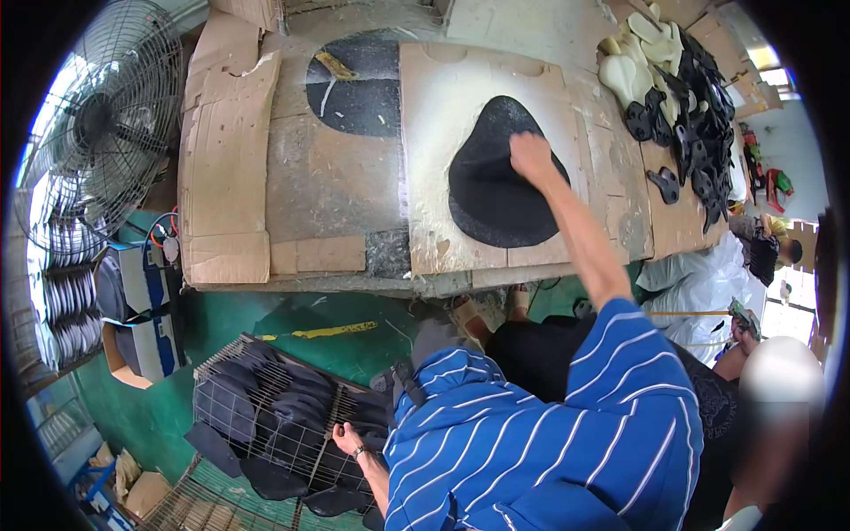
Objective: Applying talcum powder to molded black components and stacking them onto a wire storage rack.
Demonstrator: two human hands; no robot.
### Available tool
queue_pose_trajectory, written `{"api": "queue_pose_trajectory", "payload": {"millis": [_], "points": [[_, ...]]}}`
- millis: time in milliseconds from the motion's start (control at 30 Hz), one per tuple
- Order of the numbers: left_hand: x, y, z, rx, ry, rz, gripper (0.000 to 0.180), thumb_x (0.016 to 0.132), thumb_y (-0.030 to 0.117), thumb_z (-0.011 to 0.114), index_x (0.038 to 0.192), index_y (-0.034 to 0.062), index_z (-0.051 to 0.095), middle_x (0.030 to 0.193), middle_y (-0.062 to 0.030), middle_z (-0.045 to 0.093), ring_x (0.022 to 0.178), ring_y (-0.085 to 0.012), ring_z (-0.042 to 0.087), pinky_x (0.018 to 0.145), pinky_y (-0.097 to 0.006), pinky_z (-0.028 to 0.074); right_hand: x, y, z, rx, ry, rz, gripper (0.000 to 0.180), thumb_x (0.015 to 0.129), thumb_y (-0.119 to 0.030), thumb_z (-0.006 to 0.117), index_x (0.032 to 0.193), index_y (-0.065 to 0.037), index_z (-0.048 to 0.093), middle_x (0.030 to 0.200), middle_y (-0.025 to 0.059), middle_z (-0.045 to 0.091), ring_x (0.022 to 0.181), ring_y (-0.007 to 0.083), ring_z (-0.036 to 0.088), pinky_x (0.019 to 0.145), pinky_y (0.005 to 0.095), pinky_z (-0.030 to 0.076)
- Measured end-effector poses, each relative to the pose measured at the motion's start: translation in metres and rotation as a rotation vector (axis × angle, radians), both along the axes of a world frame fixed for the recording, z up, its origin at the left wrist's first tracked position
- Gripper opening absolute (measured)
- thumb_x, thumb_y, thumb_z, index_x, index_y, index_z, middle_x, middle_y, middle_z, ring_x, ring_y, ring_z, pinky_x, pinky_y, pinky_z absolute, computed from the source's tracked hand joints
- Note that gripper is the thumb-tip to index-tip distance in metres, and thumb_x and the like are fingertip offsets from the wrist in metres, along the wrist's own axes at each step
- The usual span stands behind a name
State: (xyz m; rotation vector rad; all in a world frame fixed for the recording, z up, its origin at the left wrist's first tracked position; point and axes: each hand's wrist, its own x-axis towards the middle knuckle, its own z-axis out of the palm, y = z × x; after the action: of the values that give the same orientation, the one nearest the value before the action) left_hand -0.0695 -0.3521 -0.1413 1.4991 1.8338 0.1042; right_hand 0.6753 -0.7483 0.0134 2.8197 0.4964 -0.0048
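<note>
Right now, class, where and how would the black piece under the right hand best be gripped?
The black piece is probably best pinched by its narrow far end, coming from the right: its outline tapers there, and the right hand is at its right side.

Bright, diffuse light over the table (328,195); shadows soft, with the green floor (252,319) darker below its front edge. Window (790,310) far right of the table blown to white; strong glare also behind the fan (96,115) to its left. Black pad (496,208) on the table: faint sheen, little detail. Fisheye view, table edges bowed, rim falling to black with blue fringing. Tabletop reasonably sharp; person (784,376) right of and below the table heavily blurred.
</note>
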Motion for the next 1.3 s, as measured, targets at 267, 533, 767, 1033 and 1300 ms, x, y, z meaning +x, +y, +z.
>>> {"api": "queue_pose_trajectory", "payload": {"millis": [267, 533, 767, 1033, 1300], "points": [[0.026, 0.016, 0.013, 0.043, -0.184, 0.067, 0.047, 0.091, 0.013, 0.072, 0.134, -0.0037, 0.061, 0.126, -0.0165, 0.067, 0.115, -0.0255, 0.064, 0.104, -0.035, 0.048, 0.129, 0.173, 0.114, -0.292, -0.225, 0.592, 0.013, 0.087, -0.015, 0.064, 0.082, -0.013, 0.076, 0.083, 0.0092, 0.075, 0.085, 0.0286, 0.075, 0.064, 0.0448, 0.055], [0.172, 0.008, 0.153, -0.278, -0.88, 0.025, 0.036, 0.102, 0.018, 0.065, 0.133, 0.0, 0.064, 0.125, -0.0119, 0.07, 0.115, -0.0212, 0.066, 0.095, -0.034, 0.055, -0.017, 0.369, 0.268, -0.036, -0.43, 0.85, 0.011, 0.083, -0.015, 0.066, 0.078, -0.007, 0.072, 0.078, 0.0148, 0.073, 0.077, 0.0318, 0.074, 0.062, 0.0442, 0.054], [0.187, 0.021, 0.233, -0.688, -1.425, -0.08, 0.052, 0.109, 0.036, 0.052, 0.144, -0.0017, 0.053, 0.141, -0.0163, 0.061, 0.134, -0.0267, 0.056, 0.109, -0.044, 0.047, -0.263, 0.486, 0.278, 0.16, -0.059, 1.139, 0.015, 0.086, -0.02, 0.064, 0.084, -0.005, 0.066, 0.084, 0.0186, 0.071, 0.085, 0.0373, 0.069, 0.075, 0.0476, 0.054], [0.059, 0.023, 0.191, -0.237, -1.777, 0.918, 0.029, 0.097, 0.019, 0.07, 0.122, 0.0054, 0.062, 0.119, -0.0048, 0.068, 0.111, -0.0187, 0.066, 0.094, -0.036, 0.057, -0.516, 0.508, 0.193, -0.003, 0.618, 1.481, 0.015, 0.083, -0.011, 0.072, 0.096, -0.004, 0.068, 0.087, 0.0147, 0.07, 0.089, 0.0351, 0.068, 0.083, 0.0452, 0.052], [-0.154, 0.069, 0.18, 0.497, -1.596, 1.286, 0.024, 0.092, 0.002, 0.062, 0.116, 0.0043, 0.064, 0.106, -0.0042, 0.071, 0.099, -0.0188, 0.068, 0.09, -0.035, 0.055, -0.753, 0.558, 0.14, 0.107, 0.759, 1.734, 0.018, 0.084, -0.017, 0.073, 0.094, -0.002, 0.071, 0.09, 0.0154, 0.072, 0.091, 0.0359, 0.069, 0.082, 0.0453, 0.054]]}}
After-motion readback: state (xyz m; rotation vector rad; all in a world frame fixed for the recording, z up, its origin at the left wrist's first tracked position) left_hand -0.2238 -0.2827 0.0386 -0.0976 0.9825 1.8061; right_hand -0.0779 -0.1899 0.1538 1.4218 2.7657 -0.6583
